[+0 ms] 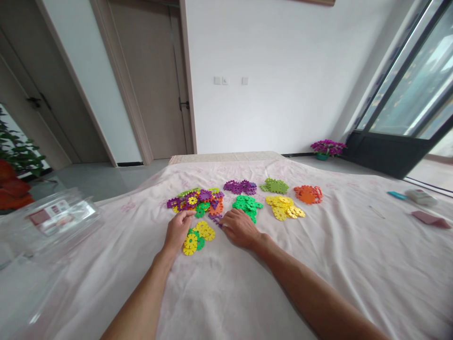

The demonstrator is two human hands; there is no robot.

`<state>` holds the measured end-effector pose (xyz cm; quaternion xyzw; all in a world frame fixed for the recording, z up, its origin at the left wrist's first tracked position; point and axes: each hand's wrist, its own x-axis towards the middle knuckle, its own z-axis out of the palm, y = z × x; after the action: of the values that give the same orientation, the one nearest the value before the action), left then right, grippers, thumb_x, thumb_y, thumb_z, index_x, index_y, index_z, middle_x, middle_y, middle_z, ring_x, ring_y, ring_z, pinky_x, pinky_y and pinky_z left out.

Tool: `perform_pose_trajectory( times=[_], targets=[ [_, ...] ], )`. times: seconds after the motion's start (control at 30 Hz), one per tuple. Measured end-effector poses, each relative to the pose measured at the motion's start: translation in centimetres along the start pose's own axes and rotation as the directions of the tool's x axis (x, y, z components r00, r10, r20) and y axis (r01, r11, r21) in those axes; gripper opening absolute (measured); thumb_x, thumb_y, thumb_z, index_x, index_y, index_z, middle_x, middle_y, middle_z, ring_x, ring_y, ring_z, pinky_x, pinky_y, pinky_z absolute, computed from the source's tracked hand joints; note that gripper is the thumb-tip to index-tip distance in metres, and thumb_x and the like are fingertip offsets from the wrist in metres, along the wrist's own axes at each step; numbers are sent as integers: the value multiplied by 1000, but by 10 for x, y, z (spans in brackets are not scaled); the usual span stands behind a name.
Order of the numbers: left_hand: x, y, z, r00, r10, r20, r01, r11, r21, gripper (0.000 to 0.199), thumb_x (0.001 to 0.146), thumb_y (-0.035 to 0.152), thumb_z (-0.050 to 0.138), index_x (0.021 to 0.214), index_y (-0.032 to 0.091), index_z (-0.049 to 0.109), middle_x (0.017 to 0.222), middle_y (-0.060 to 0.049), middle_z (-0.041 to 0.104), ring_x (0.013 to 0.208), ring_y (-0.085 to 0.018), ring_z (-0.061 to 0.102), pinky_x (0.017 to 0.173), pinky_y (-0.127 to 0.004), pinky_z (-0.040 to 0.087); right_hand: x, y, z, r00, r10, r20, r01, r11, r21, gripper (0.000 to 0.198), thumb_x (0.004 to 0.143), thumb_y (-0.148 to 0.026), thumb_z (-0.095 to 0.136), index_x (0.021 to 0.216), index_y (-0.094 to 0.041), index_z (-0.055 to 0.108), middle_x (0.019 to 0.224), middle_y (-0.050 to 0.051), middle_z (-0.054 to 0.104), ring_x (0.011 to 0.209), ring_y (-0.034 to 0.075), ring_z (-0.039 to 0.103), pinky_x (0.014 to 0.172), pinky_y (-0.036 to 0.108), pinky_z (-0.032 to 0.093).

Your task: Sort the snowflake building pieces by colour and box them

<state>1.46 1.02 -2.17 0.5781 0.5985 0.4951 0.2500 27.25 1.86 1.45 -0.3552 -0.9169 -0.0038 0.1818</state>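
Note:
My left hand is at the near edge of a mixed pile of purple, orange, yellow and green plastic pieces. Its fingers are curled together, and whatever they may hold is hidden. My right hand is closed, with its fingertips at a purple notched plastic piece. Between and below the hands lies a small heap of yellow and green notched plastic discs. Just beyond my right hand is a heap of green discs.
Sorted heaps of purple pieces, light green pieces, yellow discs and orange pieces lie on the pale cloth. A clear plastic package stands at left. A pink cloth and a blue-handled item lie at right.

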Motion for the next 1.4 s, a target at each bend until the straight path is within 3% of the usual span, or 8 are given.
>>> perform_pose_trajectory(
  times=[0.3, 0.57, 0.73, 0.83, 1.0, 1.13, 1.23, 1.4],
  targets=[
    [-1, 1, 0, 1000, -2, 4, 2, 1000, 8, 30, 82, 33, 53, 101, 22, 73, 107, -5, 75, 102, -22, 67, 92, -33, 49, 3, -10, 0, 992, 124, 10, -123, 989, -84, 41, 90, -55, 60, 116, -23, 65, 103, 6, 63, 96, 22, 52, 82, 34, 35],
    [0, 2, -1, 1000, 4, 4, -4, 1000, 22, 29, 83, 33, 53, 101, 22, 73, 108, -4, 74, 103, -22, 66, 94, -34, 48, 3, -4, -5, 996, 41, 74, -33, 993, -109, 26, 102, -31, 45, 105, -20, 69, 95, 7, 68, 89, 18, 58, 80, 29, 38],
    [-1, 4, -1, 1000, 5, 4, -5, 1000, 27, 29, 83, 33, 53, 101, 23, 73, 108, -4, 74, 103, -22, 66, 92, -33, 48, 0, 11, -11, 989, 118, -87, -118, 993, 2, 30, 102, -28, 42, 100, -20, 70, 91, 6, 70, 87, 17, 61, 79, 26, 40],
    [-1, 5, -1, 1000, 2, 3, -2, 1000, 26, 29, 83, 34, 53, 101, 22, 73, 108, -4, 74, 103, -22, 66, 92, -33, 48, 3, 26, -12, 925, 311, -217, -285, 948, 144, 31, 101, -30, 43, 94, -21, 71, 90, 5, 71, 85, 16, 63, 75, 25, 41],
    [0, 3, 0, 1000, 3, 6, -3, 1000, 21, 30, 84, 34, 53, 103, 22, 73, 108, -4, 74, 103, -22, 66, 92, -34, 48, 6, 64, -13, 741, 604, -292, -470, 778, 416, 33, 93, -39, 48, 84, -19, 73, 75, 2, 71, 70, 17, 65, 63, 24, 42],
    [0, 3, 0, 1000, 15, 2, -15, 1000, 12, 29, 83, 34, 52, 100, 22, 73, 107, -4, 74, 103, -22, 66, 93, -34, 48, 13, 99, -11, 586, 781, -217, -432, 528, 731, 38, 86, -48, 50, 87, -16, 71, 71, 4, 71, 61, 17, 64, 54, 24, 46],
    [-1, 4, 0, 1000, 8, 1, -8, 1000, 11, 29, 83, 33, 52, 100, 22, 73, 107, -4, 74, 104, -22, 65, 93, -34, 47, 18, 120, -7, 549, 825, -135, -378, 389, 840, 39, 84, -46, 50, 96, -15, 70, 82, 6, 73, 65, 18, 67, 56, 25, 51],
    [-1, 5, 0, 1000, -16, 11, 16, 1000, 2, 31, 83, 35, 52, 101, 22, 73, 106, -5, 74, 101, -22, 66, 92, -34, 48, 10, 129, -1, 549, 804, -231, -524, 546, 654, 38, 84, -31, 52, 114, -15, 69, 95, 7, 76, 79, 21, 71, 69, 29, 53]
  ],
)
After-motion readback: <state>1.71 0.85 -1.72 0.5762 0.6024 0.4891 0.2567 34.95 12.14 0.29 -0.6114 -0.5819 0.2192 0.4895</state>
